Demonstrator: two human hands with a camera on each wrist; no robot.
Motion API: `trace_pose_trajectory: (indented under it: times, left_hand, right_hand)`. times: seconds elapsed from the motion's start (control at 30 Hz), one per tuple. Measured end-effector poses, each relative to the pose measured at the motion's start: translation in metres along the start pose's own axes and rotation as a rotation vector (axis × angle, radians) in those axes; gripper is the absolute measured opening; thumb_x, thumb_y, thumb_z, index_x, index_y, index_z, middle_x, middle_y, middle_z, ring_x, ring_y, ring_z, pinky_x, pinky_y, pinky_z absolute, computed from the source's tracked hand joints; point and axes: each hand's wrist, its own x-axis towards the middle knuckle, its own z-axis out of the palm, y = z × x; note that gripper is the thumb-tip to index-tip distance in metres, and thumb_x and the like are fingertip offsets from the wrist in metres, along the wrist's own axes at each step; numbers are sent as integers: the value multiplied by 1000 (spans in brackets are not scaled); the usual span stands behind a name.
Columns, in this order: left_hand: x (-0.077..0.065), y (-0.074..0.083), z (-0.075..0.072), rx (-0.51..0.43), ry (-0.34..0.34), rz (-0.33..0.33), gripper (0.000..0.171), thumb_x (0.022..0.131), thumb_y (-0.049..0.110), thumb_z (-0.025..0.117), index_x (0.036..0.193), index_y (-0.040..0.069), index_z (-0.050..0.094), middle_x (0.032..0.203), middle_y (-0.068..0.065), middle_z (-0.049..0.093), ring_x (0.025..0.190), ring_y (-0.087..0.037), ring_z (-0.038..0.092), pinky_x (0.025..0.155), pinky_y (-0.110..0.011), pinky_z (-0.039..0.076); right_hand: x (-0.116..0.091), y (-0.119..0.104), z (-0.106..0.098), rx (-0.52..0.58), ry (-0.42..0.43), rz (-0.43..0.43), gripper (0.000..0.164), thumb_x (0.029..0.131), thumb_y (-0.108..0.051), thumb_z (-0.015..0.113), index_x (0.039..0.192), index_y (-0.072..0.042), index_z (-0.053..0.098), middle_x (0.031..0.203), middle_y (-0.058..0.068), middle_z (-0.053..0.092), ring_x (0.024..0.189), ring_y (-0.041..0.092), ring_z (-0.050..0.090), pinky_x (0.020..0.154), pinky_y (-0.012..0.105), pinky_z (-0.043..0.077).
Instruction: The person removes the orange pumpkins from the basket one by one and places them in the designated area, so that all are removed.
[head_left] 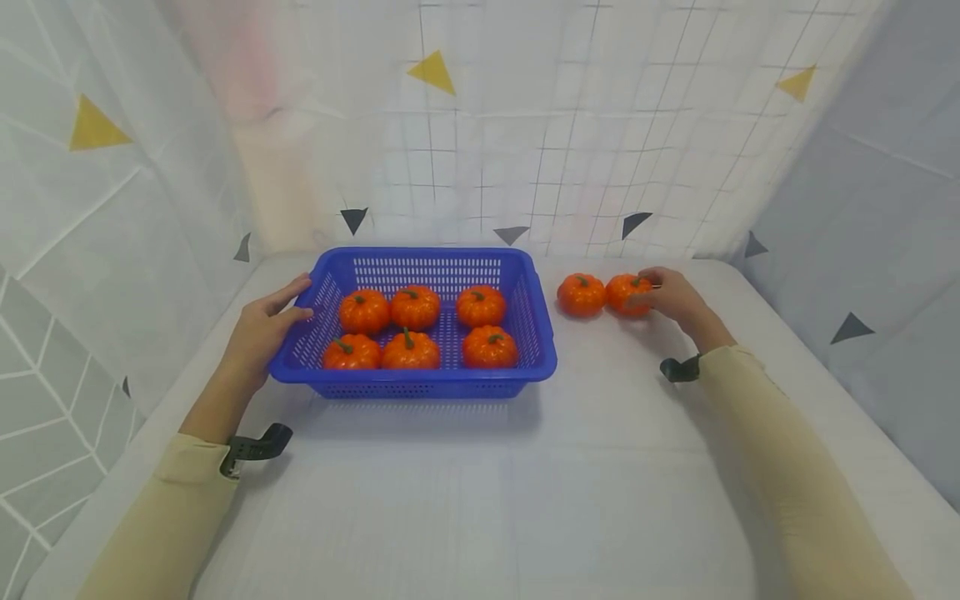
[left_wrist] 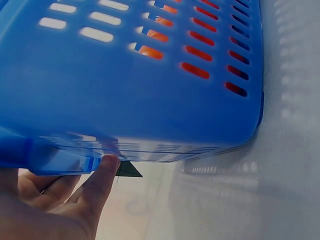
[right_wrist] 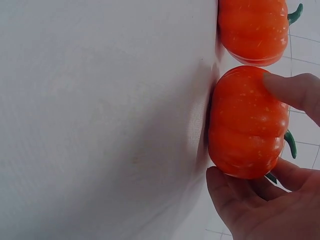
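Observation:
A blue perforated plastic basket stands on the white-covered table, with several small orange pumpkins inside. At its left end my left hand grips the rim; the left wrist view shows the fingers at the edge of the basket wall. To the right of the basket, my right hand holds an orange pumpkin between thumb and fingers. In the right wrist view that pumpkin sits against the table surface, its green stem turned away. Another pumpkin lies right beside it.
A white cloth backdrop with grid lines and triangles rises behind the table. Grey patterned cloths hang at the left and right. Both wrists wear dark straps.

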Motion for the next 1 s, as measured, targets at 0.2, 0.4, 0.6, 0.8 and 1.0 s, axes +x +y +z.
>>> trace_pose_trajectory:
  times: [0.2,0.4,0.6,0.8,1.0]
  left_hand:
    - [0,1,0,-9,4,-3,55,106,17,57,159,12,41,167,-6,30,157,-28,15,124,-51,11]
    - [0,0,0,-2,1,-4,55,106,17,57,159,13,41,167,-6,30,156,-29,15,124,-52,12]
    - [0,-1,0,-11,-6,4,55,107,16,56,159,11,41,167,-7,29,157,-29,15,124,-53,13]
    - [1,1,-1,-13,-11,13,55,107,16,56,159,11,41,167,-8,29,157,-30,15,124,-53,12]
    - [-2,1,-1,1,-9,11,56,107,20,57,159,13,41,167,-6,30,156,-28,16,124,-53,13]
  right_hand:
    - [1,1,0,2,-10,6,82,95,-26,73,158,4,30,157,30,34,140,49,32,115,66,31]
    - [2,4,1,2,-7,2,82,96,-26,73,158,4,29,158,31,32,140,50,32,115,66,31]
    - [0,7,1,21,-20,15,88,94,-27,75,160,1,25,160,32,27,142,51,28,115,69,28]
    - [-3,8,1,36,-35,19,92,94,-25,75,163,-1,21,162,32,24,143,50,28,115,69,27]
    - [-8,3,-4,21,-43,13,91,97,-24,73,165,-2,16,164,31,22,146,51,25,114,71,26]
